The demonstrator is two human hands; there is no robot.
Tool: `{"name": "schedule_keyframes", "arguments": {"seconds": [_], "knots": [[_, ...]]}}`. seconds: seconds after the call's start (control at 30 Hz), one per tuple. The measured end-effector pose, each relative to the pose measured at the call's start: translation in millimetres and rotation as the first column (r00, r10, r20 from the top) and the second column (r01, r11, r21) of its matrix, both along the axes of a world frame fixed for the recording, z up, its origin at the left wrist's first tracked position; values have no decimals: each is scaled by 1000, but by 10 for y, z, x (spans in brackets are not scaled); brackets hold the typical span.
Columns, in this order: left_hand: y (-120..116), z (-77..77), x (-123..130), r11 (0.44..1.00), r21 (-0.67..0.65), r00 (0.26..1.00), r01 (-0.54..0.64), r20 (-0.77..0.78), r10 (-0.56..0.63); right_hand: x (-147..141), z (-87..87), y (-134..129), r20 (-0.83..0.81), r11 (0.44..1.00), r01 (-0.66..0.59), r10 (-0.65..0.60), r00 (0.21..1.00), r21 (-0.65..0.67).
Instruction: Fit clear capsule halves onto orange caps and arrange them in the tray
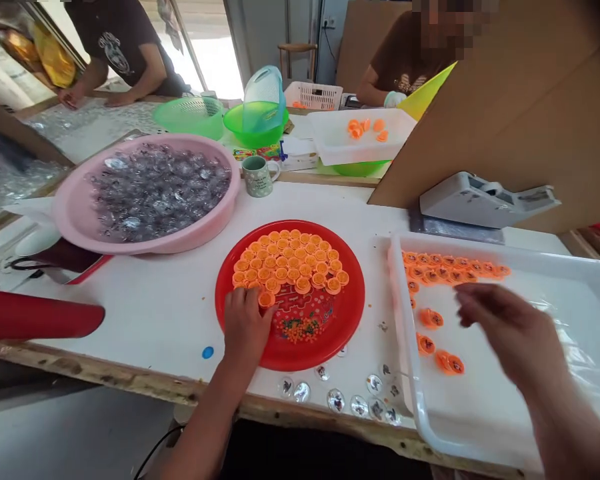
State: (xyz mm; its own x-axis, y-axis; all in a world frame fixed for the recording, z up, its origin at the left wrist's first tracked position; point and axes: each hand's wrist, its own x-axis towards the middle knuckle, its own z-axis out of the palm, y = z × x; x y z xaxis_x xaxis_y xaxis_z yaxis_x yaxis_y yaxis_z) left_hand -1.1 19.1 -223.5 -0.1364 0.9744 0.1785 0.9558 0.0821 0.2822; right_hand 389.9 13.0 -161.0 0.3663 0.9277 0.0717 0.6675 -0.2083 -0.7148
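Note:
A red round tray (350, 320) holds many small orange cups in rows, with tiny orange and green bits on its bare part. My left hand (245, 320) is at the tray's left side, its fingers closed on an orange cup (267, 300). Over the white rectangular tray (485, 400) hovers my right hand (510, 320), slightly blurred, thumb and fingers drawn together; anything between them is too small to make out. Orange pieces with printed discs (450, 362) lie in that white tray. Several clear printed discs (336, 400) lie along the table's front edge.
A pink basin (220, 220) of clear plastic pieces stands at the left, beside a mug (258, 177). A tape dispenser (485, 200) stands by a cardboard panel (530, 127). A red cylinder (40, 315) lies at the far left. Two people work across the table.

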Motion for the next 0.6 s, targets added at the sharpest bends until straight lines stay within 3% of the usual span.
{"name": "schedule_keyframes", "arguments": {"seconds": [0.03, 0.1, 0.17, 0.27, 0.37, 0.47, 0.6], "knots": [[22, -9, 0, 1000, 5, 999, 19, -28, -18, -251, 21, -181, -19, 985, -166, 165, 986, -37], [46, -35, 1, 998, 9, 996, 63, -56, -62, -781, -34, -507, -51, 867, -499, 498, 866, -10], [22, -55, 15, 995, -7, 994, 103, -31, -103, -1215, -203, -736, -24, 799, -596, 597, 802, -79], [-108, -54, 68, 983, -52, 980, 174, 101, -168, -1526, -529, -849, 28, 860, -493, 500, 865, -130], [-249, -39, 139, 972, -51, 950, 229, 231, -212, -1560, -768, -765, 34, 934, -349, 352, 935, -75], [-294, -28, 180, 979, -55, 943, 196, 285, -173, -1552, -874, -663, 28, 954, -294, 296, 955, -49], [-266, 10, 187, 979, -102, 923, 176, 362, -128, -1544, -913, -651, 19, 951, -309, 309, 951, -32]]}}
